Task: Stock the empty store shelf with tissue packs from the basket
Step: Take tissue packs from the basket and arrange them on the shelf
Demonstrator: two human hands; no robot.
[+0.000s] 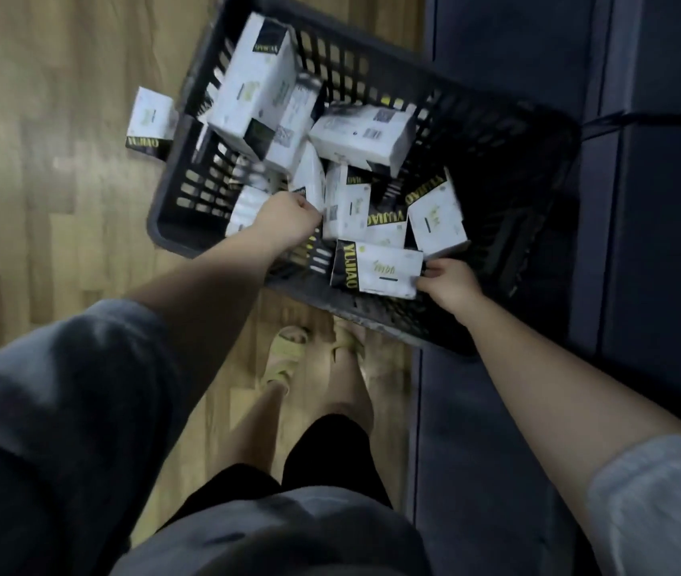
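Observation:
A dark plastic basket (492, 130) stands on the floor below me and holds several white tissue packs with black and yellow ends. My right hand (446, 284) grips the right end of one flat tissue pack (384, 270) at the basket's near edge. My left hand (288, 218) reaches into the basket's left side, its fingers closed on the edge of a white pack (310, 182). A long multi-pack (253, 83) leans against the far left wall of the basket.
One tissue pack (149, 122) lies on the wooden floor outside the basket's left wall. Dark blue shelf units (658, 201) run along the right. My feet in sandals (288, 355) stand just in front of the basket.

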